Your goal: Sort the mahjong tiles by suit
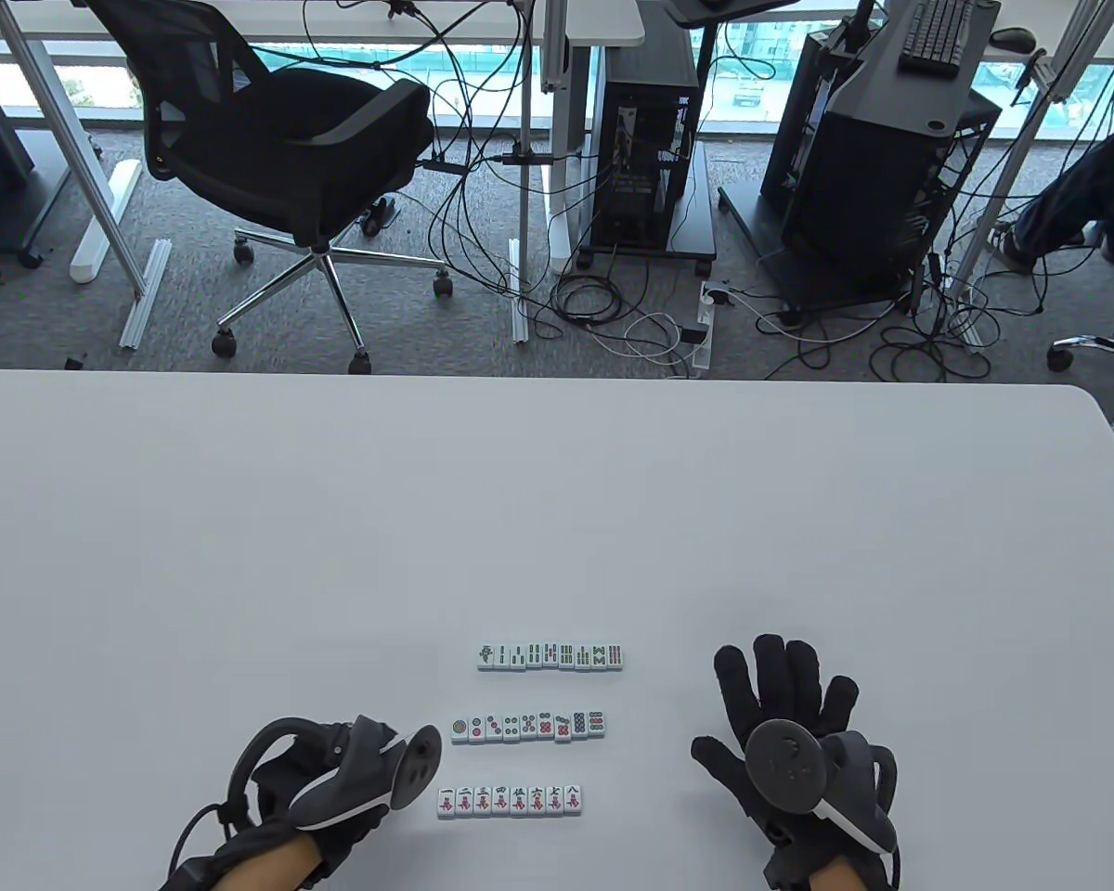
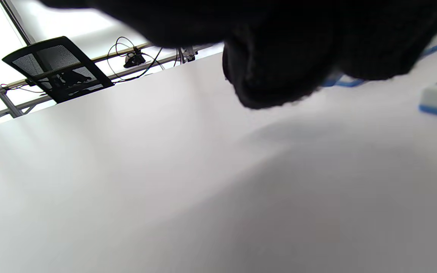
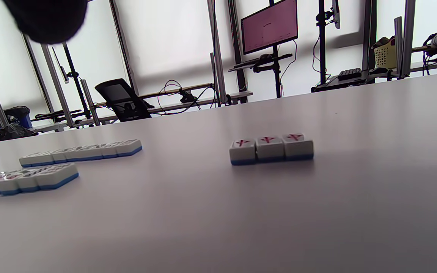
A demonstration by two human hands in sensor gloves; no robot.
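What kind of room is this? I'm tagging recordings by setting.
Probably an office or lab workspace: a black office chair and computer towers with tangled cables stand beyond the white table.

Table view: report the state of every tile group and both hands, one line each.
bamboo row: face up, lined up, farthest.
dots row: face up, lined up, middle.
characters row: face up, lined up, nearest.
three red-marked tiles: face up, side by side, apart from the rows.
left hand: left of the characters row, fingers hidden.
right hand: fingers spread straight, holding nothing.
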